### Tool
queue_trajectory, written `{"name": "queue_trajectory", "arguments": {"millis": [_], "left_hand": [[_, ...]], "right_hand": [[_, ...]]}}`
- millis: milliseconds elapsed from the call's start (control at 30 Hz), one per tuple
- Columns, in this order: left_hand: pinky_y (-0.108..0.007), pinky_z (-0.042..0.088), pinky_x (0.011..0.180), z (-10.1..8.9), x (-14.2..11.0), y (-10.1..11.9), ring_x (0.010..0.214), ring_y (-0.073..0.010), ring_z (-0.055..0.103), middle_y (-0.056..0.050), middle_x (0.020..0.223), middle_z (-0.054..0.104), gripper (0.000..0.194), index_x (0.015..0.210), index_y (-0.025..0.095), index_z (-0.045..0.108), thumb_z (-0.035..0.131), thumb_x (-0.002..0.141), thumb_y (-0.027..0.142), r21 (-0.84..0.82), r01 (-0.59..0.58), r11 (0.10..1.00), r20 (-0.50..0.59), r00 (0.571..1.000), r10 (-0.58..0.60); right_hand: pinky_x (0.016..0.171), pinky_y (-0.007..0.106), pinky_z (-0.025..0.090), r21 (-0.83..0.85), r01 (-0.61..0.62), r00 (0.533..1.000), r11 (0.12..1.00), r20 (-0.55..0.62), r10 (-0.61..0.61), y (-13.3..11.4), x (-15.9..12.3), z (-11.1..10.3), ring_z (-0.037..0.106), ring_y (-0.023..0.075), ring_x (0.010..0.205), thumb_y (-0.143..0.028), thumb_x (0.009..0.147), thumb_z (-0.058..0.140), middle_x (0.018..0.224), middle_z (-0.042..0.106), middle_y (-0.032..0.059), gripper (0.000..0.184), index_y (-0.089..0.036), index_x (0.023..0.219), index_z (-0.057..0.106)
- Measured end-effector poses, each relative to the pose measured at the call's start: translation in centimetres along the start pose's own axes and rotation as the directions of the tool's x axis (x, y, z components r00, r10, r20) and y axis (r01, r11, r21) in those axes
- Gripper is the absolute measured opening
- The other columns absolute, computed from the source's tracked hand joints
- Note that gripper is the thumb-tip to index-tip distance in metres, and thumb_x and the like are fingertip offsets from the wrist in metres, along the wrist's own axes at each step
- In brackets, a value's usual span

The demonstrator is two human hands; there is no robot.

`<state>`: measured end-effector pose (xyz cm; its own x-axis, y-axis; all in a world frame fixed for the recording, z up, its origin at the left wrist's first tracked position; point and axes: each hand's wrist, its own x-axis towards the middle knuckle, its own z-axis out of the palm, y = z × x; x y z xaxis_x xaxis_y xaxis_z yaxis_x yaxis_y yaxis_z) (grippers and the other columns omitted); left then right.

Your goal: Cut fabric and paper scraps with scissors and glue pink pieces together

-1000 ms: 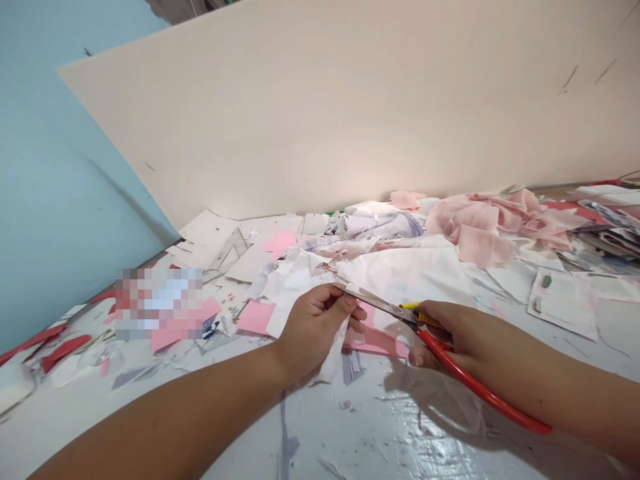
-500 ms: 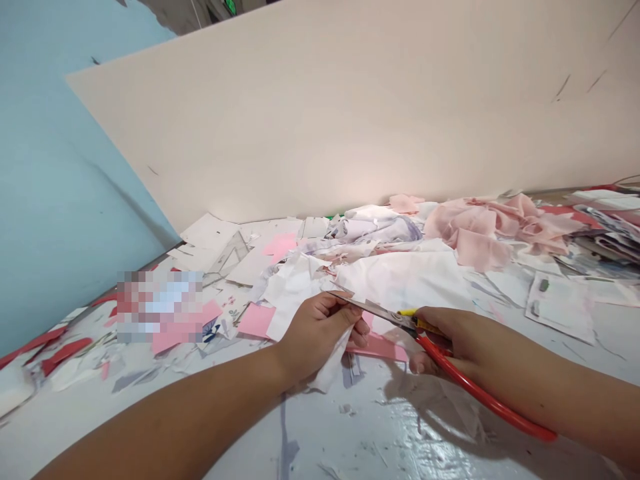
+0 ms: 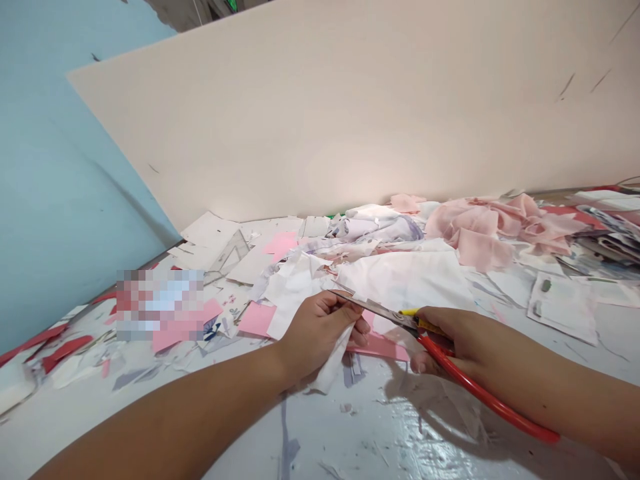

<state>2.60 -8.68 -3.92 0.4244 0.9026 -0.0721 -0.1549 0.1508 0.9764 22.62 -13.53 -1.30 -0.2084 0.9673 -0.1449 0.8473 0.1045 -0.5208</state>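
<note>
Bright light makes shiny spots on the tabletop (image 3: 355, 440). A soft shadow (image 3: 407, 393) lies under the right hand (image 3: 470, 333). Big squares blur a patch (image 3: 160, 305) at left.

Red-handled scissors (image 3: 406, 320), pointing left, white cloth (image 3: 331, 367), hanging loosely below.

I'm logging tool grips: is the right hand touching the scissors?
Touching. The head view shows the right hand gripping the scissors by their handles.
</note>
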Motion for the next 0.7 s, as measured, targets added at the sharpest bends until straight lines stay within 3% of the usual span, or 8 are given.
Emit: {"name": "queue_trajectory", "arguments": {"millis": [500,700], "left_hand": [[-0.024,0.048,0.050,-0.1,0.2,0.1,0.049,-0.0107,0.057,-0.001,0.057,0.060,0.023,0.068,0.014,0.055,0.065,0.068,0.035,0.045,0.025,0.999,-0.038,0.999,-0.023],[-0.023,0.047,0.049,0.0,0.2,0.2,0.048,-0.0102,0.057,-0.001,0.058,0.060,0.025,0.067,0.014,0.055,0.065,0.067,0.037,0.064,0.036,0.997,-0.041,0.999,-0.034]], "right_hand": [[0.044,0.023,0.033,-0.039,0.006,1.000,0.999,0.015,-0.005,-0.2,-0.1,-0.2,0.050,0.0151,0.049,-0.049,0.074,0.048,0.061,0.061,0.0011,0.028,-0.022,0.069,0.052],[0.045,0.024,0.032,-0.008,0.025,1.000,1.000,-0.003,-0.025,0.9,0.2,0.4,0.049,0.0150,0.048,-0.050,0.073,0.048,0.060,0.059,0.0011,0.029,-0.022,0.068,0.052]]}}
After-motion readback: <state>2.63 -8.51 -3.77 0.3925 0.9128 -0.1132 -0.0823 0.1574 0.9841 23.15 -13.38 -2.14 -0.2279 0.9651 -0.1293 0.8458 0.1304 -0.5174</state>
